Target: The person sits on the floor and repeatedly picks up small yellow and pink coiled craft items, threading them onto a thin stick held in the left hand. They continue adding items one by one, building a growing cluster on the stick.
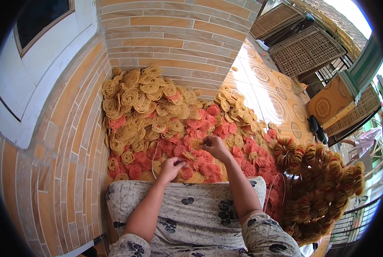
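My right hand [216, 147] pinches a tan-yellow disc of coiled, noodle-like strands [195, 144] over the pile in front of me. To its left and a little nearer, my left hand [171, 168] is closed, thumb and fingers pressed together. A small tan disc [188, 156] lies at its fingertips; what exactly the fingers grip is hidden. Beside the left hand a thin white cord [154, 160] curves down toward my lap. Pink coiled discs [208, 168] spread under both hands, and tan coiled discs [136, 98] are heaped behind them.
Strung bundles of tan and reddish discs [315, 188] stand at my right, with another white cord [272, 190] near them. Brick-patterned walls [170, 38] rise ahead and at left. Patterned cloth [187, 210] covers my lap. Woven racks [307, 49] stand farther off at right.
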Motion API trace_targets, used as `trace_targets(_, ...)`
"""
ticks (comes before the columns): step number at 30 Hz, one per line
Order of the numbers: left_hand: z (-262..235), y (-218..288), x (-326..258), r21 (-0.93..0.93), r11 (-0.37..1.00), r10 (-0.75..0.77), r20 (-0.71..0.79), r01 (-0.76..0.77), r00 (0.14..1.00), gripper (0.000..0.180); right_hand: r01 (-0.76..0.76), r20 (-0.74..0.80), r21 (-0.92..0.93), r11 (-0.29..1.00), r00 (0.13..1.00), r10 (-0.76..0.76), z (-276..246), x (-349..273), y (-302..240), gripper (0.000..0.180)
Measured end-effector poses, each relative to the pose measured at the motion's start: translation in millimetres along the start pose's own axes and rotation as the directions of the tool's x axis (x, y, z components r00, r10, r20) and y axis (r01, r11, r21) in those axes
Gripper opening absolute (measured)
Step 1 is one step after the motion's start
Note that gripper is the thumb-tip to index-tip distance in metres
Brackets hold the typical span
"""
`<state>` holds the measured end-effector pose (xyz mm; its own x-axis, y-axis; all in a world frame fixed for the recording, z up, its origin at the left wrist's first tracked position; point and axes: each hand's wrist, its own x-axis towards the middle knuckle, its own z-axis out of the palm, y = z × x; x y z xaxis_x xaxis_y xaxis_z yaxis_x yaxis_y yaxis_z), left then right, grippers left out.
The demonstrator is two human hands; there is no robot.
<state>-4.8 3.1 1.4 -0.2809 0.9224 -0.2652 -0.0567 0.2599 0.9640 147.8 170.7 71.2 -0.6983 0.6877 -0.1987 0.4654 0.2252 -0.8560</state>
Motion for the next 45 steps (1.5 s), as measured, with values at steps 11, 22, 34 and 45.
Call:
trace_targets(11,0,-6,5,-0.069,0.998,0.001,0.011,0.0,1.0,0.015,-0.544,-0.517,-0.696,0.468,0.832,0.199,-55,14,106,0.049)
trace_targets(22,1,0,-2,-0.004,0.999,0.04,0.067,-0.04,0.997,0.017,-0.103,-0.131,0.266,0.959,0.981,0.142,-16,13,39,0.024)
trace_targets(34,0,-2,2,-0.139,0.99,0.008,0.006,-0.007,1.0,0.016,0.159,0.117,0.301,0.94,0.972,-0.202,-11,2,6,0.026)
trace_targets(45,0,-3,0,0.012,1.0,0.019,0.028,-0.019,0.999,0.016,-0.238,-0.222,-0.314,0.919,0.959,0.173,-9,27,95,0.04)
